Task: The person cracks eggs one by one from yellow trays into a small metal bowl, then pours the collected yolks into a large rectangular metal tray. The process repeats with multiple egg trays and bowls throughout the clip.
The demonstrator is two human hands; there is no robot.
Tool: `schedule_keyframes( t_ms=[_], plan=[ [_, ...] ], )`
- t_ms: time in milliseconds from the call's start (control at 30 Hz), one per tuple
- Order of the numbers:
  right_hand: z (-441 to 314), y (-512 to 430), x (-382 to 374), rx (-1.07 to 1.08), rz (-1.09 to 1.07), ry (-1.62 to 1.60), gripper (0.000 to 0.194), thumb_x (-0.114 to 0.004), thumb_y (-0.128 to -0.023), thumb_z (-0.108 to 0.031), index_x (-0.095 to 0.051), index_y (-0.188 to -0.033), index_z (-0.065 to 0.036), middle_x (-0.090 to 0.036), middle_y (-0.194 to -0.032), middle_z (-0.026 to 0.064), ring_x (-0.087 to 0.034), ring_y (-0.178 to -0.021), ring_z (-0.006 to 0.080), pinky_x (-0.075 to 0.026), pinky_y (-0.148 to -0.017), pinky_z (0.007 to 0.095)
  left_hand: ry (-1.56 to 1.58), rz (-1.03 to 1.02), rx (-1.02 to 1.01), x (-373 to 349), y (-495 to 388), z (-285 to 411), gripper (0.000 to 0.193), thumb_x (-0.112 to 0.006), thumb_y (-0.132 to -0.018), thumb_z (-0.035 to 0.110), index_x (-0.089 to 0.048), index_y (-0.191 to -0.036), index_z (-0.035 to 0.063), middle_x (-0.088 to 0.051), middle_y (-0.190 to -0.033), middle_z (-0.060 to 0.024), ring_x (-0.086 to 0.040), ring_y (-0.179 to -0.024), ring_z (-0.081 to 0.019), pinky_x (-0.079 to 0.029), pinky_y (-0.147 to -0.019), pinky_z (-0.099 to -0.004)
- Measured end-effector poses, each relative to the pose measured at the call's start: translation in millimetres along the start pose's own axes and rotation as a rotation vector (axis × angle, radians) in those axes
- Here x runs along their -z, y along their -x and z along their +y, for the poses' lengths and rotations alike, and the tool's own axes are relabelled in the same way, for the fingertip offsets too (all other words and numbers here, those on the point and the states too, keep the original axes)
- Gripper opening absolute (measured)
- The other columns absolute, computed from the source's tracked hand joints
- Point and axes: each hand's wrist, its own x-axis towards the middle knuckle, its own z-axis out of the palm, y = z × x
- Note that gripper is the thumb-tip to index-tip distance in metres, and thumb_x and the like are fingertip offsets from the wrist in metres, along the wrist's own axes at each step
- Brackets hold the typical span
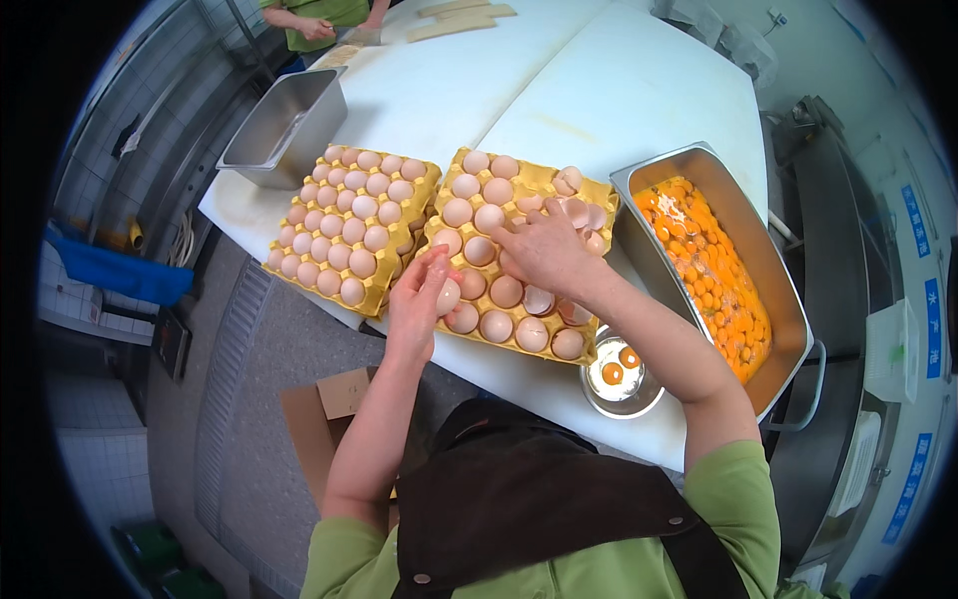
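Observation:
My left hand holds a whole egg at the near left edge of a yellow egg tray. Over the middle of that tray my right hand reaches in, its fingertips among eggs and empty shells; whether it grips something is hidden under the fingers. Cracked shells sit along the tray's right side. To the left stands a stack of trays full of whole eggs. A small metal bowl by my right forearm holds two yolks in egg white. At the right, a deep steel pan contains many yolks.
A second steel pan stands at the left edge of the white worktable. Across the table a person holds a blade near flat pale strips. An open cardboard box is on the floor below, left of my apron.

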Motion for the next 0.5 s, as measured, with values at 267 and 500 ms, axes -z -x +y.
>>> schedule_keyframes(
  t_ms=[267, 500],
  plan=[
    [9.2, 19.2, 47.6, -0.246, 0.175, -0.944, 0.037, -0.066, -0.087, -0.017, -0.061, -0.121, -0.005, -0.056, -0.112, 0.0152, -0.061, -0.093, 0.0292, -0.052, -0.083, 0.0365, 0.497, -0.184, 0.211, -7.4, -5.8, -2.7, 0.056, -0.035, -0.106, 0.045, -0.043, -0.139, 0.0007, -0.057, -0.124, -0.0178, -0.062, -0.102, -0.0257, -0.053, -0.084, -0.0365],
    [-16.3, 54.1, 32.5, 0.144, 0.596, -0.759, 0.045, -0.071, -0.079, 0.002, -0.056, -0.121, -0.001, -0.056, -0.119, 0.0144, -0.059, -0.109, 0.025, -0.053, -0.087, 0.0353, 0.571, -0.425, 0.283, -43.4, 1.5, 5.1, 0.068, -0.028, -0.104, 0.055, -0.037, -0.143, -0.0006, -0.048, -0.137, -0.0145, -0.054, -0.12, -0.0254, -0.05, -0.097, -0.042]
  ],
)
